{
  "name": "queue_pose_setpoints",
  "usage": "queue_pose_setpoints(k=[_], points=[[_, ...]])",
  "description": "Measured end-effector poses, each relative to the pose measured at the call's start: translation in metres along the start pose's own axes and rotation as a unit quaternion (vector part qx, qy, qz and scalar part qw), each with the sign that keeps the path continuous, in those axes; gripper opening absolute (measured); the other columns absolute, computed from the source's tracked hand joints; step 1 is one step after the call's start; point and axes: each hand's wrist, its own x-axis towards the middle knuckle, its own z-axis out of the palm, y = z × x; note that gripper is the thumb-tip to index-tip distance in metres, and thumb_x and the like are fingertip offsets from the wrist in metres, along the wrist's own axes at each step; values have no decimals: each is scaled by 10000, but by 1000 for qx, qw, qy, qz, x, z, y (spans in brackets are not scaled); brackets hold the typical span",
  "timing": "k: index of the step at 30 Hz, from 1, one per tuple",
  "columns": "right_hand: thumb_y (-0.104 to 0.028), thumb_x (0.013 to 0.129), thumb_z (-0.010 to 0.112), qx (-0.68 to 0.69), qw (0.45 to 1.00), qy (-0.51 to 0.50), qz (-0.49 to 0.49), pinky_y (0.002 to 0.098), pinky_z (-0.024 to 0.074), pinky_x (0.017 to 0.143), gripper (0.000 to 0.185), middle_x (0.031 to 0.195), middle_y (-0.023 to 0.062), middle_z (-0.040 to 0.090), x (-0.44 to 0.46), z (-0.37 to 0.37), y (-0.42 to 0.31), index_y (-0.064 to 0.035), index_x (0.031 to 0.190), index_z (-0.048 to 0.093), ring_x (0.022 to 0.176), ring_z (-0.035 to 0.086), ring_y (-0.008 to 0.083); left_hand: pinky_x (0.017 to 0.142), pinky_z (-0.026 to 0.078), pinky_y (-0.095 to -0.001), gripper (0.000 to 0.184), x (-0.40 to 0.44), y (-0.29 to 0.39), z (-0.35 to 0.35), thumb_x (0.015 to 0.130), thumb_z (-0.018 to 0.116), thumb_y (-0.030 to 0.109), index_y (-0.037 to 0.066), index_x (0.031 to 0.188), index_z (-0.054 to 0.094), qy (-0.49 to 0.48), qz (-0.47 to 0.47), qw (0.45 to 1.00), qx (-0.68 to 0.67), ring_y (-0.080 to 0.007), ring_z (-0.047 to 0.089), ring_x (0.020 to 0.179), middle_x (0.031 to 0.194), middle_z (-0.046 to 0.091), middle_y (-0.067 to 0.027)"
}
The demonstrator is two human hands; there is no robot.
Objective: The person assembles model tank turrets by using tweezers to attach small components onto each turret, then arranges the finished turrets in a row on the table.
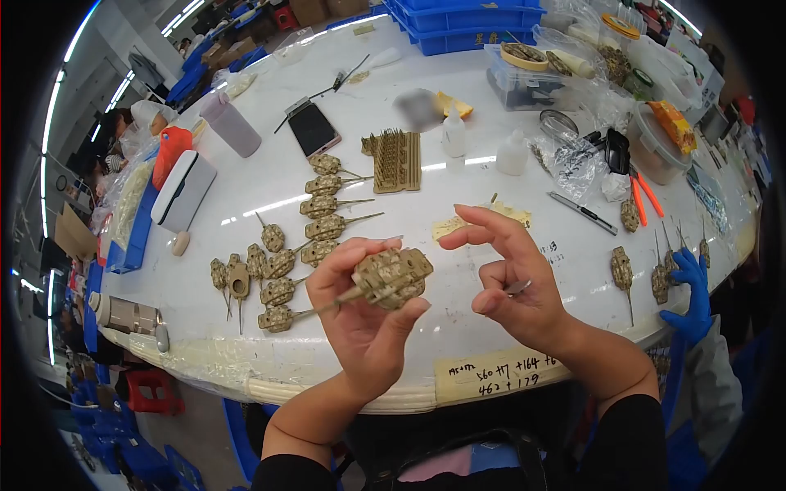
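My left hand (364, 340) is closed round a camouflage-painted model tank turret (395, 277), raised above the white table, its long barrel pointing to the lower left. To the right, my right hand (528, 307) is lifted with thumb and index finger apart. A small silvery metal piece (517, 286) shows at its curled fingers; its kind is partly hidden. Several similar turrets (323, 206) lie in rows left of my hands. Beyond them stands a tan rack of small upright parts (397, 159). Behind my right hand lies a yellowish paper note (479, 221).
Two small white bottles (512, 154) stand at the back. A phone (312, 128) lies nearby. At right are a utility knife (583, 213), orange-handled pliers (647, 196) and more turrets (621, 274). Another person's blue-gloved hand (692, 299) touches the right edge. Blue bins (467, 37) sit behind.
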Motion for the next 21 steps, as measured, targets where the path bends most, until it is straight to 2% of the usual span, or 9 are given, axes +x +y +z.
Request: queue_pose_setpoints(k=[1, 3, 4, 8, 13, 18, 21], points=[[-253, 714, 683, -11, 1000, 19, -12, 126, 262, 409, 653, 1119, 112, 497, 0, 0, -1, -38, 1243, 366, 452, 273, 4, 797, 443, -275, 511, 4, 3, 0, 764, 631, 120, 88, 1138, 286, 5, -80, 991, -110, -278, 451, 1036, 1113, 395, -152], [-164, 677, 719, -33, 997, 55, -34, 130, 281, 421, 613, 1106, 104, 507, 1, -1, -3, -49, 1208, 434, 470, 291, 9, 845, 446, -290, 494, 9, 8, -1, 819, 573, 150, 73, 1200, 269, 11, -231, 917, -325, -307, 456, 1082, 1160, 401, -173], [-164, 677, 719, -39, 997, 49, -35, 130, 281, 421, 613, 1106, 104, 507, 1, -1, -3, -49, 1208, 434, 470, 291, 9, 845, 446, -290, 494, 9, 7, -2, 819, 573, 150, 73, 1200, 269, 17, -225, 916, -331, -307, 456, 1082, 1160, 401, -173], [-130, 667, 723, -209, 966, 25, -150, 128, 278, 422, 558, 1148, 99, 481, 2, 2, 0, -44, 1162, 483, 473, 280, 14, 911, 433, -295, 430, 9, 1, -6, 898, 430, 224, 5, 1232, 273, 13, -410, 749, -520, -281, 475, 1093, 1174, 437, -185], [-106, 676, 710, -222, 960, 29, -165, 129, 276, 425, 480, 1165, 95, 470, 4, 7, 5, -37, 1114, 525, 481, 280, 17, 924, 432, -266, 412, 5, -2, -5, 920, 362, 265, -50, 1183, 336, 21, -453, 689, -565, -225, 509, 1053, 1116, 488, -174], [-171, 712, 686, -238, 959, 10, -155, 137, 263, 425, 492, 1190, 135, 456, 5, 5, 13, 3, 1129, 494, 446, 234, 18, 900, 449, -246, 412, 4, -2, -7, 917, 372, 263, -75, 1154, 353, 24, -464, 686, -560, -211, 513, 1049, 1095, 505, -173], [-113, 697, 688, -223, 966, 23, -130, 137, 274, 426, 463, 1166, 115, 469, 5, 8, 10, -14, 1114, 514, 464, 262, 21, 868, 474, -256, 407, 5, -1, -5, 918, 369, 266, -74, 1142, 362, 46, -482, 677, -555, -239, 510, 1054, 1083, 513, -182]])
